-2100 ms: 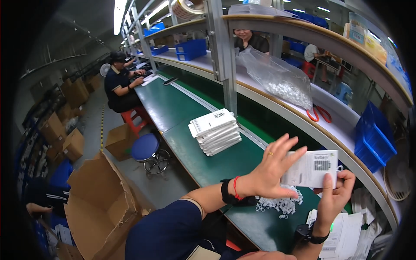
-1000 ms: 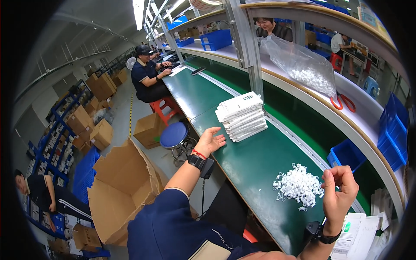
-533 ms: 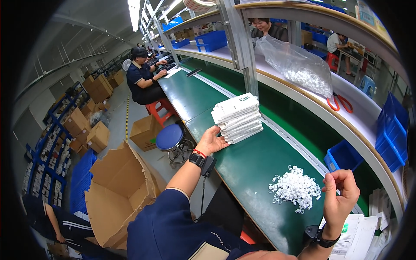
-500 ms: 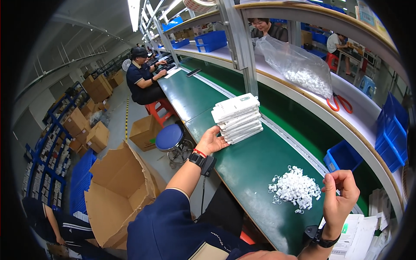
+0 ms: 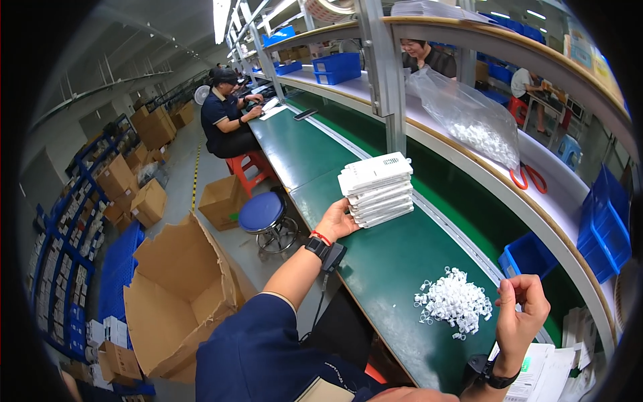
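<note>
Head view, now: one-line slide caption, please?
Left hand at a stack of white boxes, right hand raised beside a pile of small white parts, green table below.

The workbench [image 5: 375,268] has a smooth, softly glossy top and a dull metal rail [image 5: 457,236] along its far edge. Beside that rail, the stacked cartons [image 5: 378,191] are smooth paperboard; between the long edges, the ring-shaped clips [image 5: 455,301] are plastic. Off the near edge, the matt cardboard box [image 5: 174,268] is rough-torn.
</note>
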{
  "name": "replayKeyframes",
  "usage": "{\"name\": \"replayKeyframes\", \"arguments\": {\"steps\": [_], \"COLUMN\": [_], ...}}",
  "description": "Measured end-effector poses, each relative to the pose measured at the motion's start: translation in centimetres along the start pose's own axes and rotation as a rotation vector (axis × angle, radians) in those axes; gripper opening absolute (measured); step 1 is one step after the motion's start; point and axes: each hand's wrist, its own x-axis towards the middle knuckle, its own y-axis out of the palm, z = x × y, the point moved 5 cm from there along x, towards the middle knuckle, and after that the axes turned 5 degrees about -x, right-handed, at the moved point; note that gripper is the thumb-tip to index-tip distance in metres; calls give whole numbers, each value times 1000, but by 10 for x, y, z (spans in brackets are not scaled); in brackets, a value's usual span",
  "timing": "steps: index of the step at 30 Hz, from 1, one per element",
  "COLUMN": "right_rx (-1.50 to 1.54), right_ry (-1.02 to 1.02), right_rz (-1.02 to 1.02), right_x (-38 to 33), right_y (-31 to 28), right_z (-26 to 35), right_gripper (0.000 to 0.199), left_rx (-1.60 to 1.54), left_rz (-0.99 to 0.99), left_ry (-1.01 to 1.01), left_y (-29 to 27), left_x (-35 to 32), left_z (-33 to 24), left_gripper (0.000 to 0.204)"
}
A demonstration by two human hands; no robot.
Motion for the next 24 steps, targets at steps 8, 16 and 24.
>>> {"name": "replayKeyframes", "arguments": {"steps": [8, 16, 24], "right_rx": [-7, 4, 18], "right_ry": [43, 19, 38], "right_rz": [13, 26, 55], "right_x": [-4, -4, -6], "right_y": [-3, 3, 6], "right_z": [-9, -28, -33], "right_gripper": [13, 14, 14], "left_rx": [-76, -28, -294], "left_rz": [72, 41, -287], "left_ry": [49, 467, 952], "left_y": [-17, -106, -272], "left_x": [-35, -180, -343], "left_z": [-17, -131, -215], "left_gripper": [57, 62, 45]}}
